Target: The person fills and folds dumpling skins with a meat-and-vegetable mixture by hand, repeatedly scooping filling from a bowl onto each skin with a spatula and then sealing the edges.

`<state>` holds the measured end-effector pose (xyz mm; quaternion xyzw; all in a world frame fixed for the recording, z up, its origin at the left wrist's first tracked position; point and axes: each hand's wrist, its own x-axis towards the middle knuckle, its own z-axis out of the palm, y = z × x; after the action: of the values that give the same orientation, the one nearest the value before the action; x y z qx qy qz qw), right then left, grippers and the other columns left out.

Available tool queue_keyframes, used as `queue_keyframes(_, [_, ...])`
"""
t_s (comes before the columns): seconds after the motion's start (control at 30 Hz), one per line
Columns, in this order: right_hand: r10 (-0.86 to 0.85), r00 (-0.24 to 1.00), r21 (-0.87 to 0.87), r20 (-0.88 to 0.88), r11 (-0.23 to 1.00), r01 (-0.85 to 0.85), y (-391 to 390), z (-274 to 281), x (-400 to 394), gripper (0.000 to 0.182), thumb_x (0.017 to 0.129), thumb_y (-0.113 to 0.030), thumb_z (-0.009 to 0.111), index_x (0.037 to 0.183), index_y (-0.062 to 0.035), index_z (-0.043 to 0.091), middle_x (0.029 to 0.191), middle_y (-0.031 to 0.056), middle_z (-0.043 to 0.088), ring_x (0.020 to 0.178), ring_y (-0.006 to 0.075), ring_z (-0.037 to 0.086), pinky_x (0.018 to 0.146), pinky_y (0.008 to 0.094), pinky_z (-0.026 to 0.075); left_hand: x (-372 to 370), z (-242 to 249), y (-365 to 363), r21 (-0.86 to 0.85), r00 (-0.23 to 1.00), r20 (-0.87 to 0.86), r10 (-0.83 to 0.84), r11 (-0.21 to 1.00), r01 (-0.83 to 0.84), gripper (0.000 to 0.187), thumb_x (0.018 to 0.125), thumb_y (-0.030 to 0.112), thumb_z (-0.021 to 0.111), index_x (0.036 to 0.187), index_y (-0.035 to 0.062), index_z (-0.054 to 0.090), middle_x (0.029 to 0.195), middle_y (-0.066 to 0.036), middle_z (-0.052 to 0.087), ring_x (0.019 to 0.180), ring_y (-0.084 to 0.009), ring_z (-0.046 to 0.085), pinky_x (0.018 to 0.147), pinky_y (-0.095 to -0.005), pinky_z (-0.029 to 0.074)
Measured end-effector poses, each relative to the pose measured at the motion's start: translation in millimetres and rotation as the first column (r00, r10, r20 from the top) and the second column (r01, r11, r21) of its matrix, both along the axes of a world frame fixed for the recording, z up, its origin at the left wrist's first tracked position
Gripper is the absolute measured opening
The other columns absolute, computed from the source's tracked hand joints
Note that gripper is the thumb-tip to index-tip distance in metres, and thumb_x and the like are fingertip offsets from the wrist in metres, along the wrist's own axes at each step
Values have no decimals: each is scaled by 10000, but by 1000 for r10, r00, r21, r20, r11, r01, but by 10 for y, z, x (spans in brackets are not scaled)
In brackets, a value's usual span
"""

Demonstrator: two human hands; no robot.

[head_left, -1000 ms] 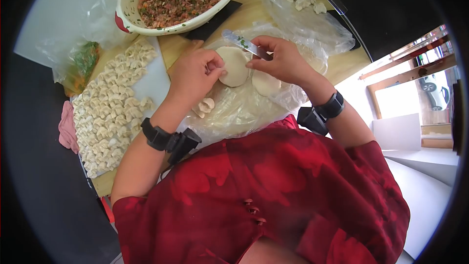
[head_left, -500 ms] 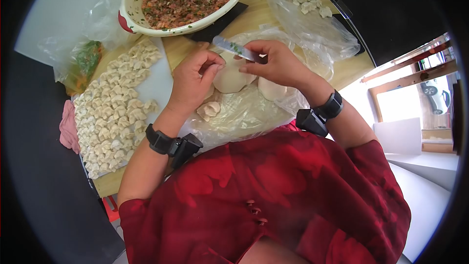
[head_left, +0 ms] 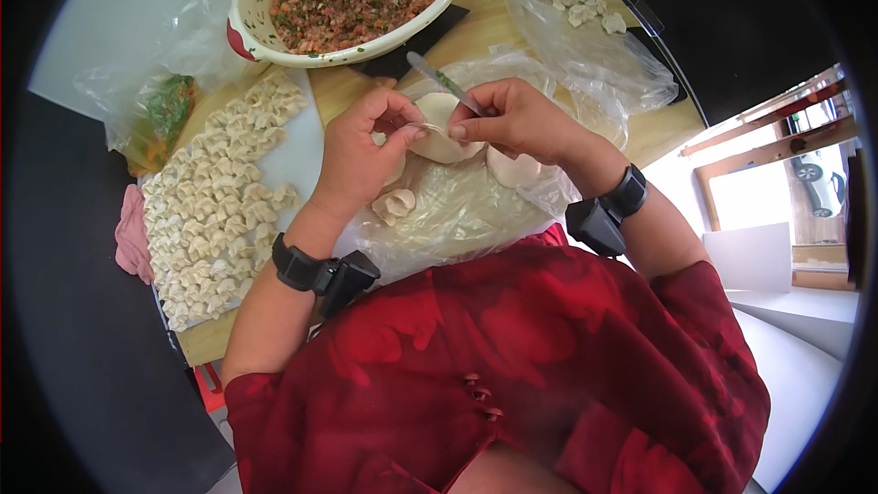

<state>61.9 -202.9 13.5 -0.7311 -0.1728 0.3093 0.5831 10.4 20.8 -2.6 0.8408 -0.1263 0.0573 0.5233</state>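
My left hand [head_left: 370, 133] is closed, its thumb and forefinger pinching the left edge of a round dumpling wrapper [head_left: 440, 142]. In my right hand [head_left: 510, 119] is a narrow flat spatula [head_left: 441, 80], its rounded tip pointing up and left with green bits stuck to it. The right thumb touches the wrapper's right edge too. Whether filling lies inside the wrapper cannot be made out. A clear plastic bag [head_left: 457, 206] is spread under the hands. On it sit a folded dumpling [head_left: 394, 207] below the left hand and a pale wrapper stack [head_left: 512, 168] below the right.
A cream basin [head_left: 240, 14] of minced meat filling [head_left: 352, 0] stands at the back. Rows of dumplings [head_left: 215, 210] cover a white board [head_left: 297, 151] at left. More dumplings [head_left: 583, 7] lie in a bag at back right. A pink cloth [head_left: 133, 236] hangs at the far left.
The spatula has turned to a steeper, edge-on angle. My right fingers have come down to the wrapper, and its near edge now stands raised between both hands.
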Motion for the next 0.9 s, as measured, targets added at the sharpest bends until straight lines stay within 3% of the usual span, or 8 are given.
queue_keyframes(0.07, [23,982,151,-187,989,6,12,40,7,159,811,-179,744,861,-43,680,705,16,635,480,33,437,424,196,314,-6,13,-45,-55,999,42,22,998,-20,119,827,-22,673,897,39,599,853,-4,656,784,-75,624,751,-232,515])
queue_keyframes(0.2, [3,982,150,-190,988,26,62,47,-10,194,799,-191,758,875,-35,672,687,8,620,506,34,456,435,201,327,-3,-5,-90,-146,999,19,42,989,-38,126,826,-9,684,906,40,600,841,4,649,776,-70,619,739,-234,513])
queue_keyframes(0.3, [-53,993,81,-105,995,61,75,-17,-14,213,786,-200,762,879,-34,668,702,2,623,526,44,474,447,203,348,-20,19,-90,-25,999,30,31,999,-30,127,829,0,685,915,36,600,850,7,647,754,-64,608,717,-230,510])
queue_keyframes(0.37, [-130,987,-96,94,986,139,39,-48,-18,214,782,-202,749,881,-31,667,713,19,624,558,68,500,489,239,399,-37,-5,-63,-9,999,9,48,999,-48,111,829,18,692,909,35,617,830,14,648,732,-53,591,676,-216,492])
queue_keyframes(0.47, [-32,953,-182,301,979,91,3,-202,22,200,810,-157,729,931,-12,661,715,-7,587,623,68,515,589,239,441,-85,40,-28,72,995,-95,7,997,0,81,824,35,703,881,26,646,774,20,645,695,-39,574,631,-207,472])
queue_keyframes(0.57, [-32,930,-195,365,975,110,73,-170,-21,205,796,-154,731,910,-1,658,732,4,600,695,81,528,676,249,451,-85,-14,-30,78,968,-243,-61,994,82,61,821,49,713,853,20,671,736,23,647,659,-30,561,604,-206,458])
queue_keyframes(0.77, [39,925,-228,378,972,52,120,-183,-20,241,762,-213,722,910,-26,691,723,85,652,669,146,594,644,305,478,-72,-107,-14,69,967,-253,-38,996,57,72,825,63,718,848,12,674,755,10,667,653,-33,565,595,-205,460])
queue_keyframes(0.9, [68,940,-182,333,983,-6,125,-169,-49,232,770,-221,720,899,-31,693,712,78,644,664,141,588,631,305,472,-95,-116,-12,-8,951,-304,-55,998,55,94,839,83,719,843,7,664,755,1,664,669,-43,581,598,-204,465])
